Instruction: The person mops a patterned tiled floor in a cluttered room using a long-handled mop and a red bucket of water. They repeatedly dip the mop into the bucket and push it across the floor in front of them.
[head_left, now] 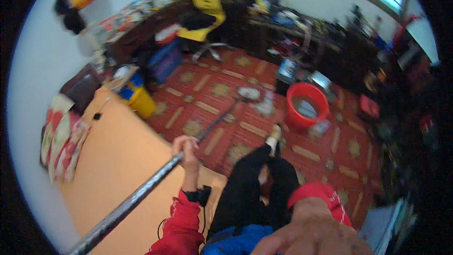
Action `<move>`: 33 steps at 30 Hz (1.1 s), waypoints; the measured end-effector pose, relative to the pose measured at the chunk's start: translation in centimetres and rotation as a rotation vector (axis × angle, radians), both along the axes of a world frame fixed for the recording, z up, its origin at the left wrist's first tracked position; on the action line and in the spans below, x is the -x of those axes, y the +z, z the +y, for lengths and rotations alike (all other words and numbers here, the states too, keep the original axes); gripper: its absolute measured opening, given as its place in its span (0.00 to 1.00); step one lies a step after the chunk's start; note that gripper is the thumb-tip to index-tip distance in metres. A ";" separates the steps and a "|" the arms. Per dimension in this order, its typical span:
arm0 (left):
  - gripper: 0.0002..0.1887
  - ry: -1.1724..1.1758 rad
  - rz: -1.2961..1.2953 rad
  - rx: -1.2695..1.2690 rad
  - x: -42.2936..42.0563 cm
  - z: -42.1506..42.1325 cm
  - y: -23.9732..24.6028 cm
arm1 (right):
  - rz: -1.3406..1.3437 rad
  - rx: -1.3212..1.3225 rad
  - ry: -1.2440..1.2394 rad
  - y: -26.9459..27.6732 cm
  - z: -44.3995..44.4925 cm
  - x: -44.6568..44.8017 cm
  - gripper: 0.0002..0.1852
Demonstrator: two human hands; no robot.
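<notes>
A long pole [131, 202] runs from the bottom left up to the patterned red floor. My left hand [185, 145] is closed around its middle, above the edge of a tan tabletop or board. At the pole's far end, a blurred round head with a whitish centre, possibly a mop head [249, 94], rests on the floor. Close to the camera, at the bottom, is the back of my right hand [311, 228]; its fingers are cut off or hidden. A red bucket [293, 117], with water or something greyish inside, stands to the right of the pole's head.
The tan surface [124, 156] fills the lower left, with a patterned cloth [63, 131] beside it. Beyond stand a yellow and blue bin [141, 102], a blue crate [165, 62] and a yellow chair [208, 3]. Cluttered desks [265, 28] line the wall; more clutter lies right.
</notes>
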State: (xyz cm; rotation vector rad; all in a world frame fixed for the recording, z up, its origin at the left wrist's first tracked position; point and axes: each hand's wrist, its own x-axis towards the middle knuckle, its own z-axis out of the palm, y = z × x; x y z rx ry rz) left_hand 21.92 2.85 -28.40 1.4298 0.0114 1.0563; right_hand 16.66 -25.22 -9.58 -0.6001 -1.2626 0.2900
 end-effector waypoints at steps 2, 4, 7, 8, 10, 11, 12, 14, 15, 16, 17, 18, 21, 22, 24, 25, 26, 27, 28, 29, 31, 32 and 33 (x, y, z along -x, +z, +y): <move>0.03 0.004 0.068 -0.074 -1.5 0.2 -0.8 | 0.005 -0.011 0.035 -0.5 1.2 -0.5 0.37; 0.03 0.009 0.086 -0.086 -2.2 -0.1 -1.3 | 0.003 -0.028 0.051 -0.6 2.0 -0.7 0.37; 0.02 -0.041 0.078 0.108 -2.1 -0.6 -2.0 | -0.013 -0.046 0.068 -0.3 2.5 -0.7 0.37; 0.02 -0.059 0.076 0.044 -1.3 -1.0 -2.1 | -0.026 -0.047 0.066 0.0 2.5 -0.5 0.36; 0.03 -0.070 0.060 0.080 -0.9 -1.3 -2.5 | -0.030 -0.064 0.081 0.2 2.5 -0.8 0.36; 0.03 -0.063 0.050 0.108 -0.3 -1.4 -2.9 | -0.035 -0.070 0.080 0.1 2.5 -0.8 0.36; 0.03 -0.052 0.074 0.096 0.9 -1.8 -2.9 | -0.046 -0.074 0.075 0.3 2.2 -0.4 0.36; 0.04 -0.028 0.122 0.101 3.2 -2.7 -3.2 | -0.052 -0.088 0.055 0.2 1.7 -0.1 0.36; 0.03 -0.071 0.081 0.016 4.2 -2.8 -2.9 | -0.058 -0.093 0.047 0.2 1.5 0.1 0.36; 0.02 -0.038 0.124 0.012 5.7 -2.8 -2.4 | -0.062 -0.090 0.047 0.3 1.5 0.2 0.36; 0.02 0.009 0.172 0.019 7.0 -2.9 -1.5 | -0.065 -0.087 0.025 0.3 1.4 0.5 0.36; 0.03 -0.041 0.130 -0.024 8.3 -2.7 -0.4 | -0.068 -0.083 0.017 0.4 1.4 0.8 0.35; 0.04 -0.018 0.002 -0.078 12.0 -1.4 3.9 | -0.053 -0.101 0.011 0.4 1.1 1.8 0.35; 0.05 -0.001 -0.033 -0.038 13.1 -1.1 5.4 | -0.042 -0.104 0.003 0.3 0.9 2.2 0.35; 0.06 0.084 -0.122 0.036 14.6 -0.7 7.8 | -0.008 -0.116 -0.016 0.0 -0.1 2.4 0.35; 0.04 0.027 -0.201 -0.057 15.3 -0.4 8.9 | 0.005 -0.122 -0.024 -0.2 -0.5 2.5 0.35; 0.04 0.061 -0.232 -0.043 15.6 -0.7 9.5 | 0.022 -0.122 -0.042 -0.4 -1.1 2.3 0.35; 0.05 0.099 -0.259 -0.008 15.6 -1.1 9.7 | 0.035 -0.123 -0.056 -0.6 -1.6 2.1 0.35; 0.05 0.062 -0.288 0.012 15.6 -1.2 10.1 | 0.053 -0.122 -0.069 -0.6 -1.8 2.0 0.34; 0.04 0.108 -0.291 0.042 15.5 -1.7 9.9 | 0.067 -0.122 -0.078 -0.8 -2.0 1.9 0.34; 0.03 0.065 -0.322 -0.052 13.9 -2.9 9.0 | 0.096 -0.114 -0.111 -1.2 -2.8 1.2 0.34; 0.03 0.053 -0.335 -0.070 13.1 -3.3 8.7 | 0.117 -0.110 -0.124 -1.5 -3.1 0.7 0.34; 0.03 0.006 -0.369 -0.096 12.7 -3.1 8.5 | 0.130 -0.108 -0.135 -1.6 -3.0 0.4 0.34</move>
